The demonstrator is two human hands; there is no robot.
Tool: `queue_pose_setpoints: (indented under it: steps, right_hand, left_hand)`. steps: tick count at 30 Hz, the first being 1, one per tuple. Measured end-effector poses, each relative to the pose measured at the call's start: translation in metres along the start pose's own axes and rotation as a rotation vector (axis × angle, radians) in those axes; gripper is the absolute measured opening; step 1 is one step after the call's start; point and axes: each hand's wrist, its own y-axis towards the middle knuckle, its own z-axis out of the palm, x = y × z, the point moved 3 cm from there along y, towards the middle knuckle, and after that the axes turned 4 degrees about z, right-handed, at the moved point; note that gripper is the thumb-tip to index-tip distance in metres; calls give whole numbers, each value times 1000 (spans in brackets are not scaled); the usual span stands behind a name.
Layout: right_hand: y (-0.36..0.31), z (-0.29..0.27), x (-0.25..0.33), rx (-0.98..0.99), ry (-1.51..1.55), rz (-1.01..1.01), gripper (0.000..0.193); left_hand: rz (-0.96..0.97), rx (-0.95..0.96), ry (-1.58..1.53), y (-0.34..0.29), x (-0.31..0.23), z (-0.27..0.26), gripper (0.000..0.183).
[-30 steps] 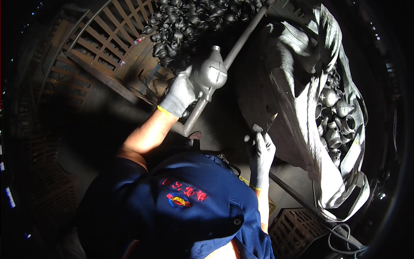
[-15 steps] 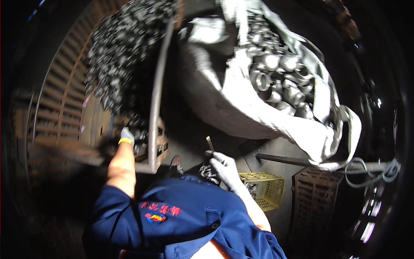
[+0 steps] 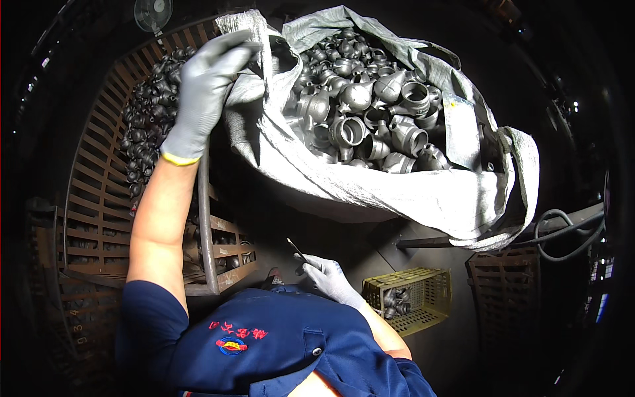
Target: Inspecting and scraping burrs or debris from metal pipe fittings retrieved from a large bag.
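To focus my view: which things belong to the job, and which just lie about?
Apparently in use:
thin light-tipped stick in white-gloved right hand
white woven sack by gloved left hand
grey rounded metal fittings inside

Seemingly lying about:
grey looped cable
pale round fan

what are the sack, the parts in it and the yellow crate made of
Sack: probably woven plastic; matte, pale, with creased, draping folds. Parts: likely metal; dull grey with soft highlights. Yellow crate: apparently plastic; fairly matte, evenly coloured, with regular openings.

White sack (image 3: 370, 188), apparently rust-brown cage (image 3: 100, 251)
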Motion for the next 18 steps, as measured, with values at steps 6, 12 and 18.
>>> queue_pose_setpoints:
  steps: [6, 12, 18]
  right_hand:
    - [5, -37, 1, 39, -26, -56, 33]
    - [7, -77, -10, 64, 25, -34, 34]
    - [14, -88, -21, 93, 75, -129, 33]
  left_hand:
    - [-202, 795, 886, 43, 110, 106, 37]
    - [-273, 934, 1446, 16, 205, 83, 34]
    - [12, 1095, 1622, -6, 242, 92, 28]
